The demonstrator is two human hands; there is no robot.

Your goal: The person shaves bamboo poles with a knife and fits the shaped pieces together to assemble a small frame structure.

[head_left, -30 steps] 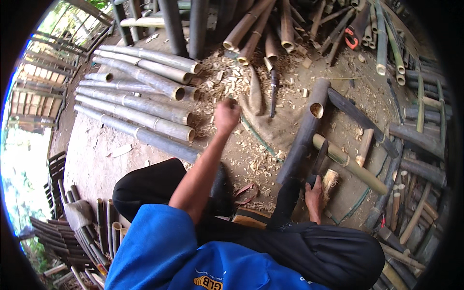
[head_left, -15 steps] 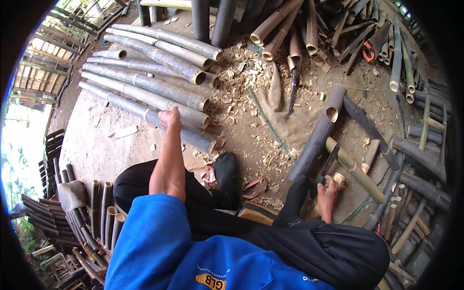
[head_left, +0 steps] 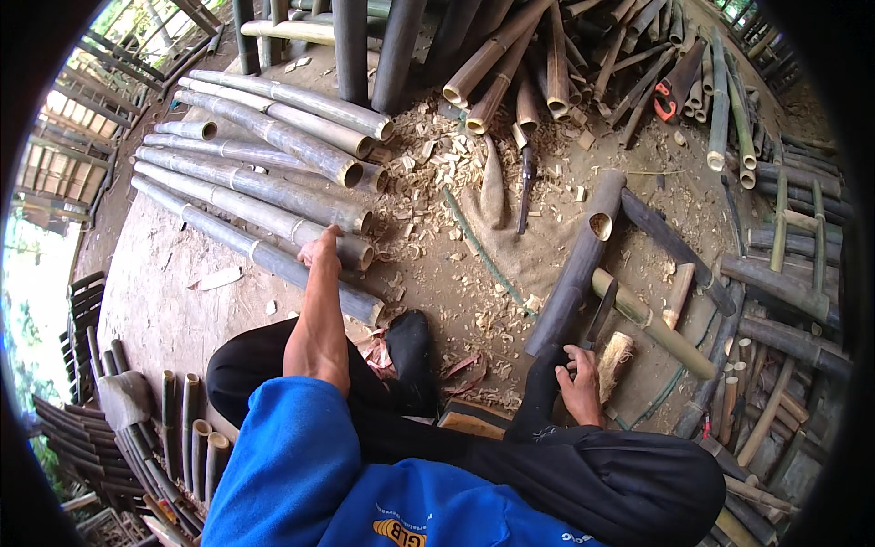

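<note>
My left hand (head_left: 321,248) is closed on a bamboo pole (head_left: 273,219), a little back from its cut end, in a row of poles lying on the ground to the left. On the right, my right hand (head_left: 581,387) is beside my foot with its fingers loosely bent and apart, nothing visible in them. Just beyond the fingertips is a dark-bladed knife (head_left: 602,308), its handle end close to the hand. A pale, rough-cut wooden block (head_left: 616,357) stands right of that hand.
A thick dark bamboo length (head_left: 579,273) lies ahead of my right foot, with a greenish pole (head_left: 661,328) against it. Wood chips (head_left: 451,164) cover the middle ground. A red-handled saw (head_left: 668,98) rests among stacked bamboo at the far right. Upright bamboo pieces (head_left: 190,424) stand at the left.
My left hand has moved along the pole towards its cut end. The right hand has shifted slightly left, showing more of the wooden block. The whole view has shifted a little.
</note>
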